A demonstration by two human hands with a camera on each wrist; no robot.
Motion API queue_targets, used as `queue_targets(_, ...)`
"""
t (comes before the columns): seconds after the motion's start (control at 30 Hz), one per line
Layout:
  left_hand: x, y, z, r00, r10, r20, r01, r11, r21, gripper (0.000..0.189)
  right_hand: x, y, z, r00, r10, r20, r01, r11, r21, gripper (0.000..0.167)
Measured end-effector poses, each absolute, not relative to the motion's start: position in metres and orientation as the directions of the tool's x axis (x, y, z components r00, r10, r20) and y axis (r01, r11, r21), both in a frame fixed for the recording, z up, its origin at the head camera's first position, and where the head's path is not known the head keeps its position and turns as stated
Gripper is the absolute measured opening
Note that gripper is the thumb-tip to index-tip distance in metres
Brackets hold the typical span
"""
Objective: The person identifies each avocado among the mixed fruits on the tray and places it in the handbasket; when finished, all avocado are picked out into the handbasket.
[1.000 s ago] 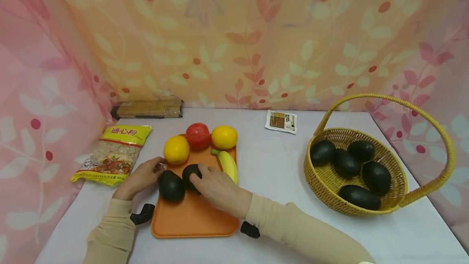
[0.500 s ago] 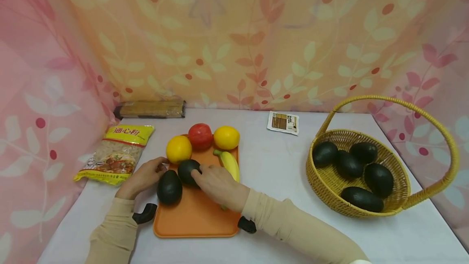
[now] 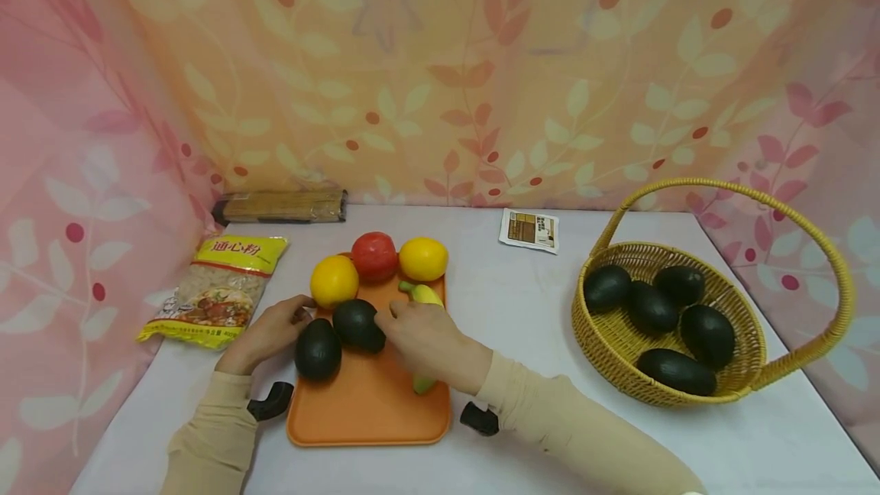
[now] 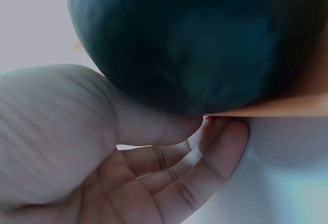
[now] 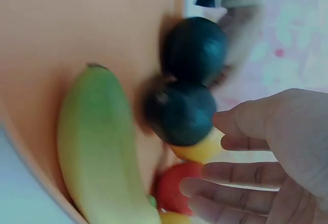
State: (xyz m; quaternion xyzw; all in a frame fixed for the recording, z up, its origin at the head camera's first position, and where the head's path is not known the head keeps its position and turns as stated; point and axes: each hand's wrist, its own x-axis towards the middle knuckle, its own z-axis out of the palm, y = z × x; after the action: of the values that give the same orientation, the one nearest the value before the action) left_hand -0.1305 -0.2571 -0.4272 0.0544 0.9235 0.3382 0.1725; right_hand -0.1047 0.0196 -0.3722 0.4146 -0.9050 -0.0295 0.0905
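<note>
Two dark avocados lie side by side on the orange tray [image 3: 367, 411]: the left avocado [image 3: 318, 350] by the tray's left edge, the right avocado [image 3: 357, 325] tilted against it. My left hand [image 3: 273, 333] holds the tray's left rim beside the left avocado; its thumb [image 4: 159, 126] lies below that avocado in the left wrist view. Fingers fairly straight and nothing in its grasp, my right hand [image 3: 436, 346] hovers over the banana [image 5: 100, 147], with the thumb near the right avocado. It hides the banana's middle in the head view.
A yellow fruit [image 3: 334, 281], a red fruit [image 3: 374, 256] and a yellow lemon-like fruit [image 3: 423, 259] line the tray's far end. The wicker basket [image 3: 598, 350] with several avocados stands right, its tall handle raised. A pasta bag [image 3: 216, 289], bamboo mat [image 3: 282, 206] and sachet [image 3: 529, 230] lie around.
The right avocado has shifted slightly up the tray and turned, its narrow end now toward the lower right. My right hand has let go of it and moved right. The left hand stays put.
</note>
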Motion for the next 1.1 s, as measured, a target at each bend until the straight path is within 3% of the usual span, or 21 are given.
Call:
queue_targets(0.17, -0.132, -0.259, -0.428, -0.934, 0.218, -0.283, -0.011, 0.775, 0.631, 0.038, -0.105, 0.056, -0.355, -0.657, -0.720, 0.224, -0.730, 0.681, 0.047, 0.023)
queue_targets(0.3, -0.132, -0.261, -0.428, -0.933, 0.212, -0.290, -0.021, 0.772, 0.635, 0.039, -0.104, 0.097, -0.342, -0.672, -0.667, 0.322, -0.691, 0.721, 0.051, 0.028)
queue_targets(0.57, -0.132, -0.259, -0.428, -0.934, 0.210, -0.289, -0.020, 0.777, 0.629, 0.039, -0.093, 0.199, -0.324, -0.801, -0.484, 0.352, -0.517, 0.856, 0.003, 0.034)
queue_targets(0.73, -0.134, -0.255, -0.425, -0.933, 0.220, -0.284, -0.006, 0.781, 0.624, 0.038, -0.079, 0.269, -0.322, -0.891, -0.348, 0.290, -0.371, 0.928, -0.025, 0.039)
queue_targets(0.87, -0.133, -0.255, -0.422, -0.937, 0.225, -0.266, 0.011, 0.783, 0.622, 0.037, -0.075, 0.312, -0.327, -0.957, -0.261, 0.130, -0.266, 0.964, -0.022, 0.044)
queue_targets(1.1, -0.131, -0.257, -0.425, -0.937, 0.227, -0.265, 0.005, 0.768, 0.641, 0.036, -0.072, 0.352, -0.343, -0.974, -0.178, -0.137, -0.181, 0.983, 0.012, 0.047)
